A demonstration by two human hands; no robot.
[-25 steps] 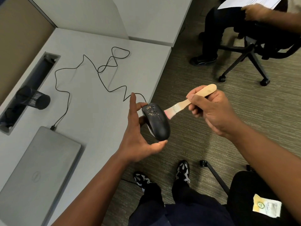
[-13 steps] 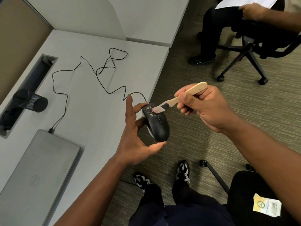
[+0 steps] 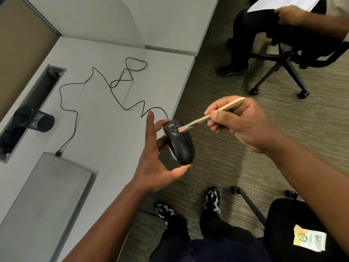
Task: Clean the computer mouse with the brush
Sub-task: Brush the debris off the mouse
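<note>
1. Held off the tabletop point(image 3: 105, 129) edge, over the carpet: black wired computer mouse point(image 3: 180, 143), top face turned up and toward the brush, probably so loosened crumbs drop to the floor rather than onto the work surface.
2. Clamped lengthwise by the left hand point(image 3: 156, 163): thumb under the rear end, a curled finger at the front by the cable, index finger standing straight and clear of the shell. Leaves the dirty top open to the bristles.
3. Pinched near mid-handle by the right hand point(image 3: 243, 125): wooden brush point(image 3: 207, 116), pinkish bristles touching the right front button beside the tan crumbs point(image 3: 173, 130).
4. Trailing back across the tabletop in loose loops: cable point(image 3: 105, 86), plugged in at the closed laptop point(image 3: 47, 195), slack enough to let the mouse be lifted.
5. Against half a second ago: bristles lower on the shell, just past the scroll wheel area; crumbs mostly in place; left grip unchanged.
</note>
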